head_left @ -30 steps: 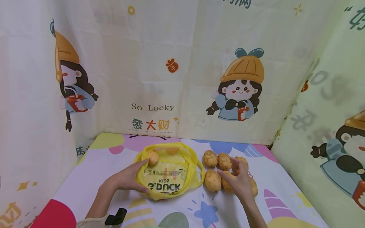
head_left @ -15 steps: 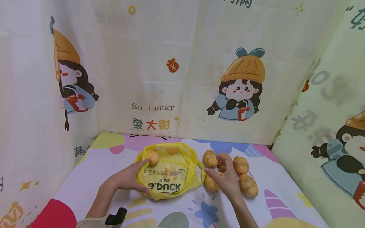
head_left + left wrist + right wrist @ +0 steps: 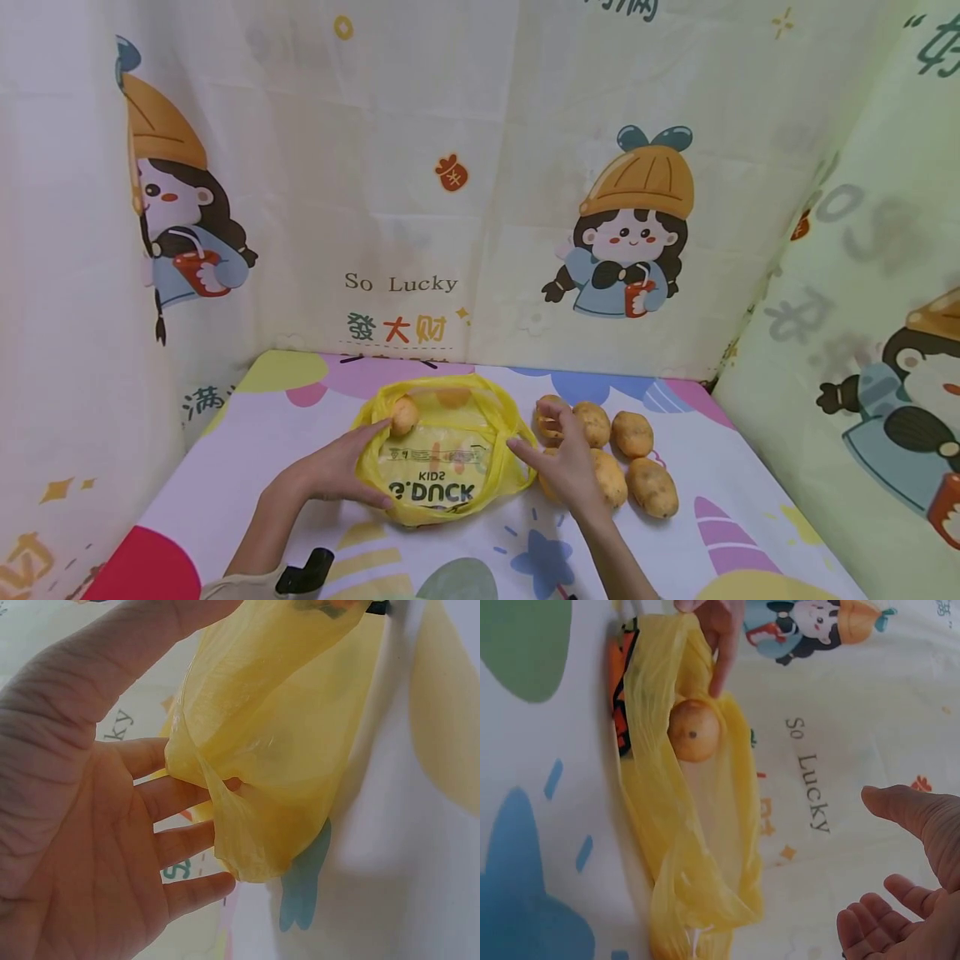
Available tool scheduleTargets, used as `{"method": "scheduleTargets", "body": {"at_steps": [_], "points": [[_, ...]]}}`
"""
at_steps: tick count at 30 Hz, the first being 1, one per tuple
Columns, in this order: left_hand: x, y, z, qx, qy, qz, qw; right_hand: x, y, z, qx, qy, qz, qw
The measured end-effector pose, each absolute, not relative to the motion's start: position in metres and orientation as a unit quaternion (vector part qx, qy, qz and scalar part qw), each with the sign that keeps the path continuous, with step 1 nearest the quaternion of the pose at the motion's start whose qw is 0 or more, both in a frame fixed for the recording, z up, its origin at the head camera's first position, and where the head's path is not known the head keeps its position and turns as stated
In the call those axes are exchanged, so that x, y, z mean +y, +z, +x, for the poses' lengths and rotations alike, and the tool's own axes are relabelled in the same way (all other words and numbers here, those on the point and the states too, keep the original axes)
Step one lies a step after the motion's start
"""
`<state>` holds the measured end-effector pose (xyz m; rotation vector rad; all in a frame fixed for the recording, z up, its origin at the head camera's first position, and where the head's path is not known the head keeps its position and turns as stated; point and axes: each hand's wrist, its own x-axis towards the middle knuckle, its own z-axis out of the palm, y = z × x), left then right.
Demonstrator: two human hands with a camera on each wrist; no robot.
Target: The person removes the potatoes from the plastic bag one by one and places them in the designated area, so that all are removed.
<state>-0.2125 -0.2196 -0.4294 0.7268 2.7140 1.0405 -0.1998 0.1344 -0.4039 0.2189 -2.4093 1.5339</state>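
A yellow plastic bag (image 3: 438,492) with "G.DUCK KIDS" print seen upside down lies with its mouth spread. Inside its left end sits one round potato (image 3: 405,415), also visible in the right wrist view. My left hand (image 3: 341,467) is spread at the bag's left side, fingertips at the rim and thumb along the near edge. In the left wrist view its fairly straight fingers (image 3: 184,796) reach behind the thin plastic. My right hand (image 3: 567,462) hovers over the left end of the loose potatoes (image 3: 609,479), holding nothing, its thumb toward the bag's right edge.
Several potatoes stand in two rows right of the bag, such as the far-right potato (image 3: 652,487). A patterned cloth (image 3: 465,579) covers the table. Printed curtains (image 3: 495,233) enclose the back and sides. A black wrist device (image 3: 306,571) sits on the left sleeve.
My right hand has moved left across the potatoes toward the bag, uncovering those on the right and overlapping the leftmost ones. The left hand and the bag have stayed in place.
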Motion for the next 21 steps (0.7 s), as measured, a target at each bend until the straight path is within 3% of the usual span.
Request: {"method": "scheduleTargets", "body": {"at_steps": [21], "points": [[-0.218,-0.427,-0.21,0.901,0.352,0.244,0.073,0.086,-0.419,-0.21,-0.828,0.541,0.119,0.089]]}}
